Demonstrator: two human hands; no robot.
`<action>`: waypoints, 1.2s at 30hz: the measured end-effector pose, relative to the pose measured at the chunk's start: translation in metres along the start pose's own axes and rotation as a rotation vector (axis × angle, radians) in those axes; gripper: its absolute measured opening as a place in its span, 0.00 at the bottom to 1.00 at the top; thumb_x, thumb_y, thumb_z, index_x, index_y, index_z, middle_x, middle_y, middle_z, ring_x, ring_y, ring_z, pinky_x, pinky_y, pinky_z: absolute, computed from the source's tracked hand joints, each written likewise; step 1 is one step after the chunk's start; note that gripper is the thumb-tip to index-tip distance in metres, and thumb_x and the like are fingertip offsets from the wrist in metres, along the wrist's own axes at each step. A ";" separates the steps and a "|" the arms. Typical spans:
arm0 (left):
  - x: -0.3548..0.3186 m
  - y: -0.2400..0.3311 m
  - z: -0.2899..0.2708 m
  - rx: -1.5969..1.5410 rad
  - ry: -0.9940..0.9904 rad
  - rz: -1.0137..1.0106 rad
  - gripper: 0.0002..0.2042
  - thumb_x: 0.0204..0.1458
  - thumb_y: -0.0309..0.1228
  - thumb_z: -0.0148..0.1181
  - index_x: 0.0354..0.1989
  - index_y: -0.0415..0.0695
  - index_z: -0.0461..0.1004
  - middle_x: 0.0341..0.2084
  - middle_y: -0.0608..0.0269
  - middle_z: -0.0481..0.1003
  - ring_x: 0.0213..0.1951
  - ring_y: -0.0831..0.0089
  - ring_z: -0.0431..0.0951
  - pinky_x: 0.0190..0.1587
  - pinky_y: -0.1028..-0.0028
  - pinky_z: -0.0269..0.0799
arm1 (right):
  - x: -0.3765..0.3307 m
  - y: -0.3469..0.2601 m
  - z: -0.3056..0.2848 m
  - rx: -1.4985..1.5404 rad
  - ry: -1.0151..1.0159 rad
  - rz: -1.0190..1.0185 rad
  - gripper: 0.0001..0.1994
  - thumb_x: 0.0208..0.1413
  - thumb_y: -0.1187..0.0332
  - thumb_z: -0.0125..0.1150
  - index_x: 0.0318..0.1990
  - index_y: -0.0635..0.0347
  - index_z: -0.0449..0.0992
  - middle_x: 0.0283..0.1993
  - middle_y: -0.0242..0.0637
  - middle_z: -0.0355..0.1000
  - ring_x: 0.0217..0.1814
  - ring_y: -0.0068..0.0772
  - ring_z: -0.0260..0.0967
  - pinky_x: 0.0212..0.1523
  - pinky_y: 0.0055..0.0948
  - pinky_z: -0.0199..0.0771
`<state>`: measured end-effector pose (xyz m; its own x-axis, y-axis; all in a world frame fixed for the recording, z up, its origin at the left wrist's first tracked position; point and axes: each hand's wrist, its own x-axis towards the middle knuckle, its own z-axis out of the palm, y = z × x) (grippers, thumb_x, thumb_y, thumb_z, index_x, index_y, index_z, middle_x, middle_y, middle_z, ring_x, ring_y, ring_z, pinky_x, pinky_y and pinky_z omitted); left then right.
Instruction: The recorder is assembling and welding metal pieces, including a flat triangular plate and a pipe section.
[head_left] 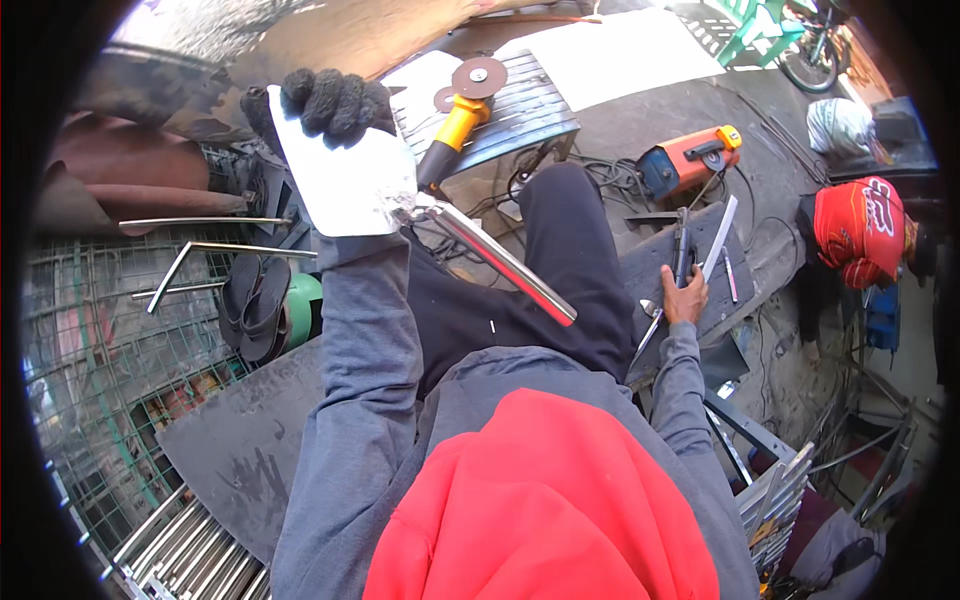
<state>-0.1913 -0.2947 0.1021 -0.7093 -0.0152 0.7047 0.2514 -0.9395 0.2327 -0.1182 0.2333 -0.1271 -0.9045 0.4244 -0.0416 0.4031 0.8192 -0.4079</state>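
A red hood (545, 500) sits closest to the camera, at 6 o'clock, over a grey top.

The left hand (325, 105) wears a dark glove and is up at 11 o'clock. Its fingers are curled shut over the top edge of a shiny metal plate (345, 175). A shiny metal tube (500, 262) is joined to the plate's lower corner and slants down toward 4 o'clock, over the dark trouser leg.

The right hand (685, 298) is bare and is at 3 o'clock. Its fingers are closed on a thin metal strip (690, 275) that lies on a dark board (660, 265). More thin rods lie just beside it on the board.

A yellow grinder (460, 120) lies on a slatted metal stool (520, 110) at 12 o'clock, near the plate. An orange welder box (685, 160) sits on the ground at 2 o'clock. A wire mesh (100, 350) with bent rods on it is at 9 o'clock.
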 end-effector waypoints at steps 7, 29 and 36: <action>0.016 -0.012 0.011 0.114 -0.058 -0.040 0.26 0.69 0.56 0.43 0.54 0.46 0.73 0.33 0.67 0.75 0.33 0.71 0.77 0.38 0.66 0.75 | -0.063 -0.186 -0.124 1.149 -1.183 -0.204 0.28 0.70 0.51 0.56 0.65 0.66 0.68 0.56 0.41 0.74 0.57 0.29 0.72 0.60 0.31 0.71; -0.056 -0.072 0.027 0.623 0.875 0.008 0.20 0.69 0.47 0.51 0.62 0.50 0.67 0.53 0.53 0.76 0.55 0.53 0.75 0.58 0.50 0.74 | -0.051 -0.255 -0.134 0.549 -1.724 -0.037 0.14 0.67 0.54 0.61 0.36 0.51 0.68 0.22 0.20 0.61 0.17 0.10 0.48 0.14 0.18 0.47; -0.101 -0.040 0.031 0.595 0.786 -0.204 0.18 0.64 0.31 0.59 0.60 0.46 0.66 0.51 0.51 0.77 0.51 0.59 0.80 0.54 0.59 0.79 | -0.037 -0.255 -0.139 -0.069 -0.739 -0.889 0.24 0.64 0.47 0.60 0.32 0.62 0.68 0.25 0.53 0.72 0.32 0.59 0.75 0.32 0.49 0.70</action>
<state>-0.1094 -0.2453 0.0421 -0.9549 -0.2960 0.0218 0.2120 -0.6290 0.7480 -0.1684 0.0629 0.1049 -0.7238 -0.6228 -0.2971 -0.4301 0.7439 -0.5115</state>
